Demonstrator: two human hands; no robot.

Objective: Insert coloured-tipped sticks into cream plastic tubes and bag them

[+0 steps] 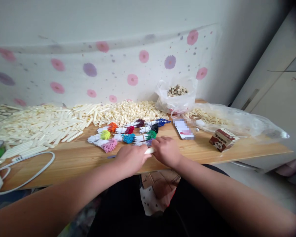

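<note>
No lettering on the box point(222, 140) or the phone point(183, 128) can be read.

Beyond the left hand point(132, 158) and the right hand point(166, 151), a plain, pale wall point(113, 19) rose behind the wooden table point(74, 161). A whitish sheet point(115, 64), printed with pink flowers point(143, 56) and purple flowers point(170, 62), covered its lower part, its upper edge sagging slightly. The light-brown tabletop stretched to both sides of the hands, its grain visible. Far to their right stood a pale, cabinet-like piece point(278, 105) with a long handle point(251, 99); below it, light floor point(246, 179) showed. Soft, cool light lay across the wall, which dimmed toward the right.
</note>
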